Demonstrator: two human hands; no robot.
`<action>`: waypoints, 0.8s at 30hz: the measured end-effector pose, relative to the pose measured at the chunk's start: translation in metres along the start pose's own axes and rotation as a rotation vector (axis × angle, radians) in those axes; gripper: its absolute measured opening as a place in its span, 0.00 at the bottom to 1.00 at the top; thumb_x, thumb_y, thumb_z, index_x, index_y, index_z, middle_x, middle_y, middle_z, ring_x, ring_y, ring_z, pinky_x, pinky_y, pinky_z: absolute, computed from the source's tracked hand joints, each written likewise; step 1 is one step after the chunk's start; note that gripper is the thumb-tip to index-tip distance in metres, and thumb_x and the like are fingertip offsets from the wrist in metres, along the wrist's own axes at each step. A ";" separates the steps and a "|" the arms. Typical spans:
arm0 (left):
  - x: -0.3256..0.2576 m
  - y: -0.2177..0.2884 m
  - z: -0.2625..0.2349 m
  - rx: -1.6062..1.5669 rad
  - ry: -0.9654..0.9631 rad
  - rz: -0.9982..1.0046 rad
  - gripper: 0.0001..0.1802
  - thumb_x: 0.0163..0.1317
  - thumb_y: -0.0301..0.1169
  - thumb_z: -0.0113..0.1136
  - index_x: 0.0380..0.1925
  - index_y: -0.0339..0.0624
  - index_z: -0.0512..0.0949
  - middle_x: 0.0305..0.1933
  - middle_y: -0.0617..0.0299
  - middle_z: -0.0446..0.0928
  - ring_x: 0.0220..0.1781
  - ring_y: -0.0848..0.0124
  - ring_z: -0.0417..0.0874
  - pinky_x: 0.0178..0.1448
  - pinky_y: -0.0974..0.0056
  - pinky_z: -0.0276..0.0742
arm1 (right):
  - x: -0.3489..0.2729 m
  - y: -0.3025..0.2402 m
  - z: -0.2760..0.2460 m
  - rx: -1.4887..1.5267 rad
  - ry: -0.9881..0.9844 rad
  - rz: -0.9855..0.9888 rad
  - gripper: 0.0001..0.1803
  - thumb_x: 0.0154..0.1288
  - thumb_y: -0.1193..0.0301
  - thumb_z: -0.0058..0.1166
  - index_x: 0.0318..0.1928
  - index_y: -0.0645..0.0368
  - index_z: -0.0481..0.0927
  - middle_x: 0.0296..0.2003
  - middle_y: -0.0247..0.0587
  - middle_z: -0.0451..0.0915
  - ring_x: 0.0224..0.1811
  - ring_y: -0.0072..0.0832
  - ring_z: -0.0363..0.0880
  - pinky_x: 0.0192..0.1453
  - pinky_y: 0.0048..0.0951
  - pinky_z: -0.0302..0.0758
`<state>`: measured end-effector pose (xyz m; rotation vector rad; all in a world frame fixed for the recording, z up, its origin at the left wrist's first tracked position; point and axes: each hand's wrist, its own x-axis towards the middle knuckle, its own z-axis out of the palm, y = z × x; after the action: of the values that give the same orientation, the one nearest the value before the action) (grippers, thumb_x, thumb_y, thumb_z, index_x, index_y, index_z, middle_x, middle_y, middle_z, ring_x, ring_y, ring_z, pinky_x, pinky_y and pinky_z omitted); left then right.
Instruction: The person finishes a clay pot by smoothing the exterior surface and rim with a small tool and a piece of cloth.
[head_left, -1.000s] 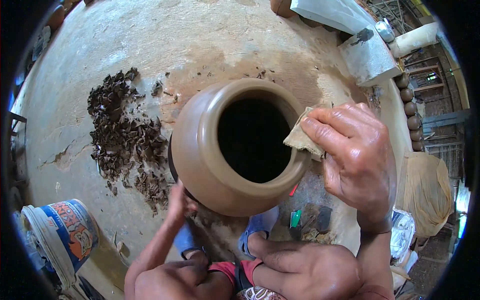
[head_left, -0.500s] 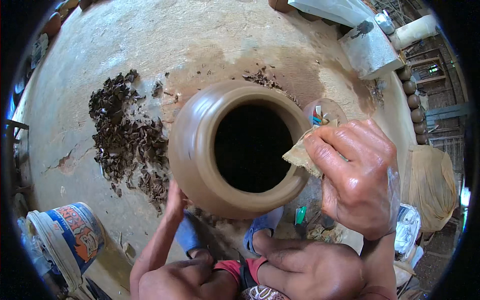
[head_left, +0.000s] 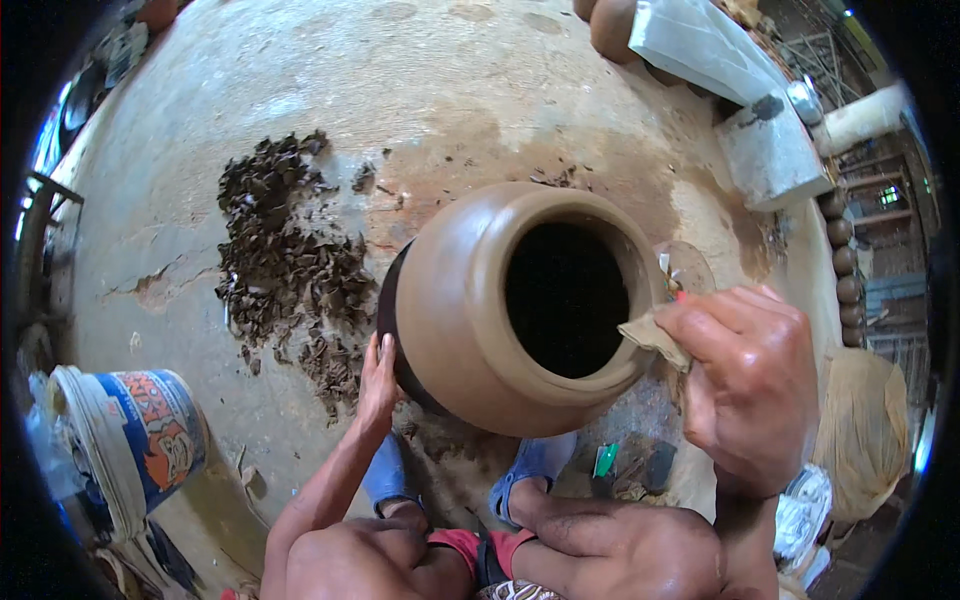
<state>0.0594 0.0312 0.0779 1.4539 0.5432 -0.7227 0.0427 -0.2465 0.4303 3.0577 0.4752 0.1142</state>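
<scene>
A large brown clay pot (head_left: pixel 450 290) with a wide dark mouth is in front of me, tilted so that its mouth turns to the right. Its body looks smooth and damp, and a darker band shows round its lower part. My left hand (head_left: pixel 378 385) rests against that dark lower side, fingers stretched out along it. Pinched in my right hand (head_left: pixel 755 380) is a folded, tan piece of cloth (head_left: pixel 652 338), which meets the pot's rim on the right. The inside of the pot is too dark to make out.
Dark clay scraps (head_left: pixel 290 240) lie heaped on the floor to the left. A white and blue bucket (head_left: pixel 140 440) stands near left. Behind the pot's right side is a clear tub (head_left: pixel 690 268) with small items. A pale block (head_left: pixel 770 155) sits far right; a green object (head_left: pixel 606 459) lies by my foot.
The pot has tipped further to the right, baring its dark lower band. My left hand now shows more fully against its side. My right hand keeps the cloth at the rim.
</scene>
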 end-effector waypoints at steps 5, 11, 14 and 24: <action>0.033 -0.039 0.002 0.229 0.307 0.252 0.40 0.80 0.59 0.41 0.76 0.37 0.64 0.76 0.44 0.69 0.76 0.53 0.71 0.79 0.58 0.61 | 0.015 -0.007 -0.008 0.235 0.238 -0.090 0.23 0.40 0.82 0.56 0.42 0.64 0.85 0.34 0.50 0.86 0.33 0.47 0.85 0.36 0.42 0.77; -0.025 -0.061 0.017 -0.227 -0.115 0.144 0.45 0.80 0.52 0.51 0.83 0.61 0.34 0.78 0.55 0.62 0.68 0.51 0.78 0.51 0.47 0.89 | 0.044 -0.045 0.024 0.407 0.243 -0.029 0.15 0.52 0.82 0.63 0.43 0.67 0.87 0.38 0.55 0.88 0.40 0.46 0.89 0.48 0.36 0.82; -0.038 -0.066 0.017 -0.266 -0.130 0.066 0.46 0.79 0.50 0.52 0.82 0.62 0.33 0.78 0.54 0.63 0.66 0.55 0.80 0.51 0.50 0.89 | 0.049 -0.059 0.039 0.485 0.249 -0.045 0.16 0.51 0.84 0.63 0.44 0.65 0.87 0.38 0.54 0.88 0.41 0.49 0.89 0.46 0.39 0.83; 0.078 0.050 -0.033 0.119 -0.039 0.289 0.50 0.73 0.50 0.63 0.83 0.46 0.47 0.67 0.48 0.77 0.50 0.64 0.86 0.43 0.62 0.84 | 0.038 -0.056 0.028 0.437 0.145 -0.153 0.16 0.50 0.81 0.67 0.43 0.65 0.87 0.37 0.51 0.88 0.38 0.46 0.89 0.43 0.37 0.82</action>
<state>0.1521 0.0538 0.0539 1.5852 0.2545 -0.5593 0.0641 -0.1824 0.4017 3.4325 0.8435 0.2593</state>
